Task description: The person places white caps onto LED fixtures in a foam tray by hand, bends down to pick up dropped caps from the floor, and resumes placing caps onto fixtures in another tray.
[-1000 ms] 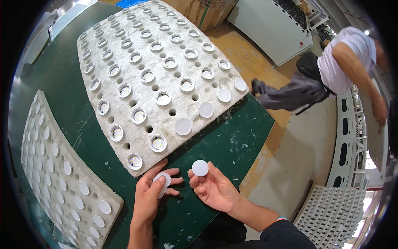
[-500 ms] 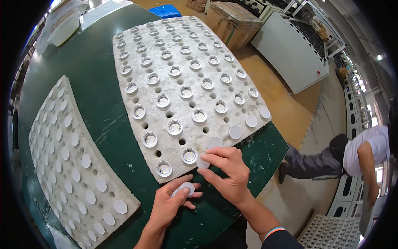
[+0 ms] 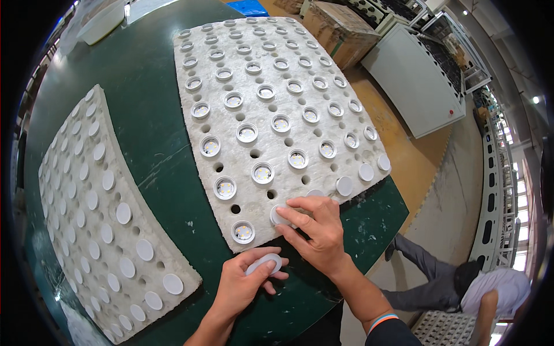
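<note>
A white foam board [image 3: 235, 160] carries rows of small round lamp housings, each open one showing yellow LED chips, such as the lamp housing [image 3: 243, 232] at the near-left corner. My right hand [image 3: 319, 233] pinches a round white lamp cover [image 3: 278, 215] with thumb and fingers over the neighbouring housing in the front row. White discs cover the other front-row housings to the right, among them this covered lamp [image 3: 344, 186]. Just off the board's near edge, my left hand [image 3: 234, 285] grips white lamp covers [image 3: 264, 265], apparently stacked; their number is unclear.
A second foam board [image 3: 130, 245] with white-covered lamps lies to the left on the green table [image 3: 144, 121]. Beyond the table are a cardboard box [image 3: 337, 32], a grey cabinet [image 3: 415, 75] and a blue object [image 3: 247, 7]. A person [image 3: 490, 291] walks at the right.
My right hand has brought its cover from beside the housing onto it. The left hand still holds its covers. The view has shifted slightly, and the person on the right has moved nearer.
</note>
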A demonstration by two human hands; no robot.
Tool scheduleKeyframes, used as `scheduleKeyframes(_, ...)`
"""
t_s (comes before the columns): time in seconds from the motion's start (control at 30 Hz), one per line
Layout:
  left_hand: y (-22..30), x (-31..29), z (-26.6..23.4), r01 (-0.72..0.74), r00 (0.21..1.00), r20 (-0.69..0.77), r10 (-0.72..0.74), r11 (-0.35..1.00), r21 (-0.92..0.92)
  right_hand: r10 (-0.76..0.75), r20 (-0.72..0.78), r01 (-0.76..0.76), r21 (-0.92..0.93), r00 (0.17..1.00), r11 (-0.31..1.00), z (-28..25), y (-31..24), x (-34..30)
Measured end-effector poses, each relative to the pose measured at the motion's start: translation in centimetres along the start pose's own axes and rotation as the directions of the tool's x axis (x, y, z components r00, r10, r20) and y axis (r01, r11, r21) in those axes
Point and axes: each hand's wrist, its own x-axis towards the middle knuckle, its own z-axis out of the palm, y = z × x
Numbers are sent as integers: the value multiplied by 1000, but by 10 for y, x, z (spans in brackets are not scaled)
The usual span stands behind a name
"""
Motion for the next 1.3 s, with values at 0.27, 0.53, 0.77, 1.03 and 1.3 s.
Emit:
scheduleKeyframes(0.27, -2, 0, -1, -22, 1000, 15, 21, 1000, 8, -34, 28, 35, -35, 999, 999, 2, 1, -2)
scheduleKeyframes(0.53, -4, 1, -2, -22, 1000, 13, 22, 1000, -2, 8, 53, -6, -35, 999, 999, 1, -1, -2)
scheduleKeyframes(0.77, -3, 2, -5, -20, 999, 34, 21, 1000, -19, -11, -14, 11, -12, 1000, 1000, 1, -3, -10)
scheduleKeyframes(1.03, -5, 0, -7, -24, 997, 72, 23, 1000, 14, -54, 46, 61, -147, 997, 987, -5, -9, -7)
scheduleKeyframes(1.3, -8, -4, -4, -70, 997, 47, 69, 997, 24, 492, 389, -618, 344, 779, 707, -20, -38, -51)
